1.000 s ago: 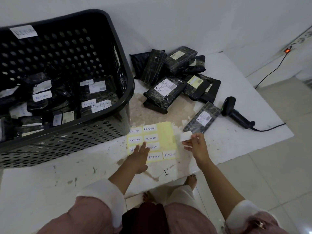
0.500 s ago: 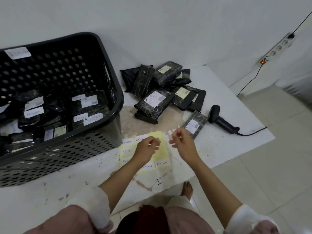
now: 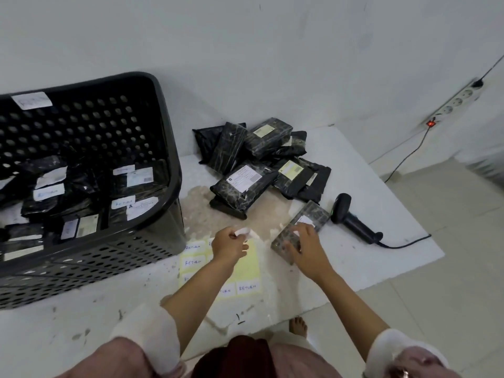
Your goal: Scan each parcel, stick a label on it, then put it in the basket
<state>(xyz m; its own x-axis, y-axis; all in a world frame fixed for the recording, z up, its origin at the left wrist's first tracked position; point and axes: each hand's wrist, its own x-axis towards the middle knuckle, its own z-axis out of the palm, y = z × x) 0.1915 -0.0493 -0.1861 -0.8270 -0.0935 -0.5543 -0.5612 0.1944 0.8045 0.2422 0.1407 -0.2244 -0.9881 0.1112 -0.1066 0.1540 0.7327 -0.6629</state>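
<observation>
The left hand (image 3: 227,245) pinches a small white label (image 3: 244,232) in its grip, just above the yellow sheet (image 3: 249,264) of labels. The sheet lies flat on the white tabletop (image 3: 368,263), and some labels on it say RETURN. The right hand (image 3: 304,245) rests on a dark parcel (image 3: 300,231) that lies flat on the tabletop, just beside the sheet. Its fingers lie on the parcel, but I cannot tell if they grip it. The black scanner (image 3: 354,221) lies near the parcel, on its right. A pile (image 3: 261,165) of dark parcels sits farther back by the wall. The big black basket (image 3: 163,110) stands on the left with labelled parcels inside.
</observation>
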